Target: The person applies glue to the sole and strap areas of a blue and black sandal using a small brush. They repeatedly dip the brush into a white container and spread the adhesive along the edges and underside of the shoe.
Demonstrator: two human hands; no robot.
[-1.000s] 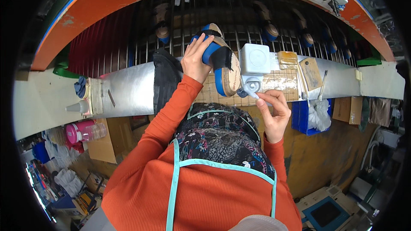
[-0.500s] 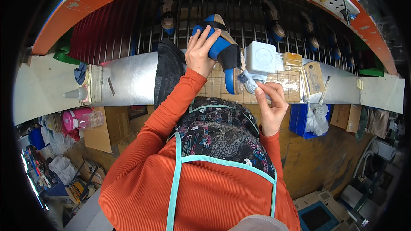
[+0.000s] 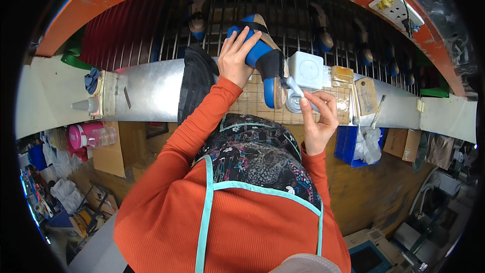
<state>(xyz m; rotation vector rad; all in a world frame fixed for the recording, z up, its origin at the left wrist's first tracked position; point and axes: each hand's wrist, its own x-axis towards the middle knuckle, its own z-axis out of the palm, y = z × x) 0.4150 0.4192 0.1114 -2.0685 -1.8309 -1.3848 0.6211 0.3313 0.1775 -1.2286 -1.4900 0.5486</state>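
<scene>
A shoe part on a blue shoe last (image 3: 258, 54), with a black band wrapped round its middle, is held over the bench with its tan underside facing right. My left hand (image 3: 235, 63) grips the last at its far end, fingers laid across the blue surface. Between thumb and fingers, my right hand (image 3: 320, 121) pinches a small pale brush (image 3: 294, 86). The brush's tip touches or nearly touches the underside edge by the near end; its bristles are hard to make out. Right beside the shoe stands a white square plastic bottle (image 3: 306, 70) with a round grey-white neck.
Under my hands lies a gridded tan board (image 3: 252, 103) on the metal bench (image 3: 151, 91). A black mesh piece (image 3: 194, 81) is left of my arm. To the right are an amber block (image 3: 342, 76), a wooden piece (image 3: 366, 95) and brushes. Beyond, a bar rack (image 3: 283, 15) bears several shoes.
The brush and my right fingertips have shifted slightly away from me along the shoe's underside. My left hand keeps its grip on the last. The whole view has moved a little.
</scene>
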